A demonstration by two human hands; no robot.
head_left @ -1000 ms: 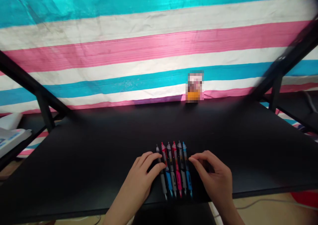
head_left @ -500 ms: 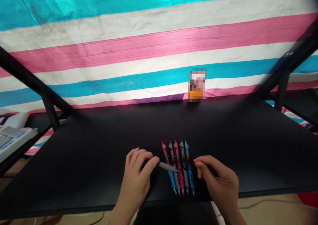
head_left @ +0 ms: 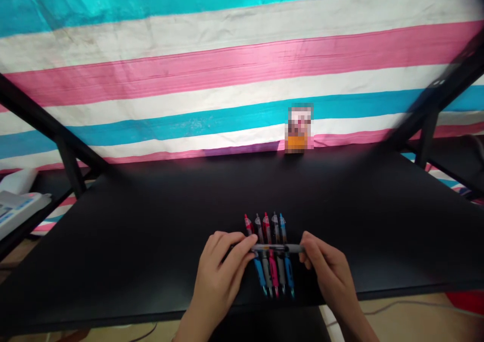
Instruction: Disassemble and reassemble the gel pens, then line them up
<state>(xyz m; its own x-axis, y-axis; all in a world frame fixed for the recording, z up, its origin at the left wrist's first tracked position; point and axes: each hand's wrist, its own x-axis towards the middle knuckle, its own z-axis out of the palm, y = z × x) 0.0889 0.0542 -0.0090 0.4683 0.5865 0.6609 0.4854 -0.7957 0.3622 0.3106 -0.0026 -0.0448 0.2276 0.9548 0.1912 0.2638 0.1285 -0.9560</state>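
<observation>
My left hand pinches one end of a pen with a clear barrel and a grey grip. My right hand closes its fingertips on the grey end, so the pen stretches level between both hands. Beneath it, several click pens lie side by side on the black table, clickers pointing away. Among them are a red-topped pen with a blue grip, a pink-gripped pen and a blue pen; grey-gripped pens lie between these. My fingers hide both tips of the held pen.
Near the table's back edge stands a small blurred-out object with an orange base. A striped sheet hangs behind. Black slanted frame bars rise on both sides. A white device sits at the far left.
The pen in my left hand has turned from slanting down to level, showing its clear barrel. My right hand has moved to the grey end and gripped it. The row of pens stays put.
</observation>
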